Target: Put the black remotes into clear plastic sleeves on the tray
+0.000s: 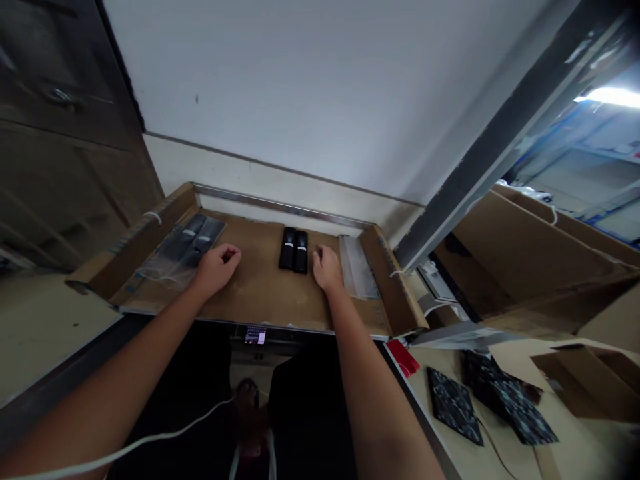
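Two black oblong devices with small white labels lie side by side in the middle of the cardboard-lined surface. Just right of them rests my right hand, its fingers loosely bent and slightly apart, holding nothing. My left hand is curled beside the clear plastic bags on the left, which have dark items with white labels inside. Its thumb and fingertips come together, and whatever they may hold is too small to name. Flat clear plastic bags lie right of my right hand.
Raised cardboard walls stand at both ends of the surface. Behind is a pale wall. A large open cardboard box stands at right, with dark patterned pieces below it. A white cable crosses at lower left.
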{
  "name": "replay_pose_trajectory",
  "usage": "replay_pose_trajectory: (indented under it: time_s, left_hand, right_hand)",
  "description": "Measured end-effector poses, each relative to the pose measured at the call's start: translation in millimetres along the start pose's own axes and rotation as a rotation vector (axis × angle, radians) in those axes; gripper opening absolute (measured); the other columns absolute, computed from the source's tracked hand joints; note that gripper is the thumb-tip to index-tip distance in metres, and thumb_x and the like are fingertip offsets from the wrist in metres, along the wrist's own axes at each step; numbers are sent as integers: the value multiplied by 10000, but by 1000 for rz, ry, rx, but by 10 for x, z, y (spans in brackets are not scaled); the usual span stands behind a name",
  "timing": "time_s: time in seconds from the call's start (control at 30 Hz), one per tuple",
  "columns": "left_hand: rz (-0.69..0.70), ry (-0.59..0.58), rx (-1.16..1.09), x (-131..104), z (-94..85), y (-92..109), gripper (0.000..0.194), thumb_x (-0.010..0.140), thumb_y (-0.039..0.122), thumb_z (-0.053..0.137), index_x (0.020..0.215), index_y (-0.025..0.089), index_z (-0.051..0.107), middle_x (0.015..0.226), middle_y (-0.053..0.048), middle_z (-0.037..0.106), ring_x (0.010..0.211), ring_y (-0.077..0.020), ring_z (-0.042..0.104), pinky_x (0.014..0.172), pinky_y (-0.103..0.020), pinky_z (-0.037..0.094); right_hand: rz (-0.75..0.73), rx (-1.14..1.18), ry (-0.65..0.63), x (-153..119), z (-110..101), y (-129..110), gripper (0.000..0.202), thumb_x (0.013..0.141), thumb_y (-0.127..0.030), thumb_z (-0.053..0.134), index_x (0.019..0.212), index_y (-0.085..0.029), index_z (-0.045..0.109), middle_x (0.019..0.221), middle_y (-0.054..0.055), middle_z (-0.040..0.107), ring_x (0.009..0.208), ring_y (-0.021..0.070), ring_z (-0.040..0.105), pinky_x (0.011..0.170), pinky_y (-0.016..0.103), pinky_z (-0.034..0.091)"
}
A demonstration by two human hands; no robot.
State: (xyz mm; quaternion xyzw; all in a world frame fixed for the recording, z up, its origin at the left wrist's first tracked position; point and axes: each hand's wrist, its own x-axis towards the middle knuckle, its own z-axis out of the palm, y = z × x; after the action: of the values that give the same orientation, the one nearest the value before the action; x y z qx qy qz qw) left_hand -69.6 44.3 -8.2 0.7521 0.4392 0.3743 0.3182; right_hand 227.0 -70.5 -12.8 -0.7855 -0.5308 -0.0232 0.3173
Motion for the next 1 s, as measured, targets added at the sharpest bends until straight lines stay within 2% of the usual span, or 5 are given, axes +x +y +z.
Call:
replay_pose_trajectory:
  time_s: [0.2,0.5,0.8,0.93,1.0]
  left_hand:
    - [-4,5,9,13,20,-30,244,817,416,568,854,200,676,808,-34,685,747,-175,609,700,-282,461]
    - [18,4,23,-6,6,16,232,829,400,562,841,199,676,795,-29,675,734,-171,595,709,-282,454]
    - [19,-8,98,-84,15,122,227,863,379,516,873,196,652,805,-40,670,743,-183,600,707,-288,454]
    - [268,-191,358,-123,-19,349,202,890,327,468,926,219,634,935,-63,666,851,-212,612,816,-331,469]
    - [331,-143,497,-5,-91,391,218,881,310,486,1008,201,627,1083,-107,636,1006,-260,593,915,-382,456]
  right_hand:
    - [-17,5,44,-88,-61,-129,346,992,-237,350,1207,-103,587,1210,156,642,1142,225,554,1018,354,391]
    - [-36,-288,53,-176,-143,-332,240,945,-147,378,1022,-121,603,1015,161,653,1000,258,548,894,352,407]
    - [131,-340,-72,-192,-150,-357,320,1016,-249,310,1220,-170,544,885,138,693,792,255,668,723,344,464]
    - [139,-377,-92,-183,-138,-355,324,1022,-274,299,1195,-167,551,866,149,698,773,261,682,700,343,477]
    - [142,-381,-91,-178,-137,-355,337,1028,-280,280,1175,-160,558,866,154,699,781,255,685,708,339,479]
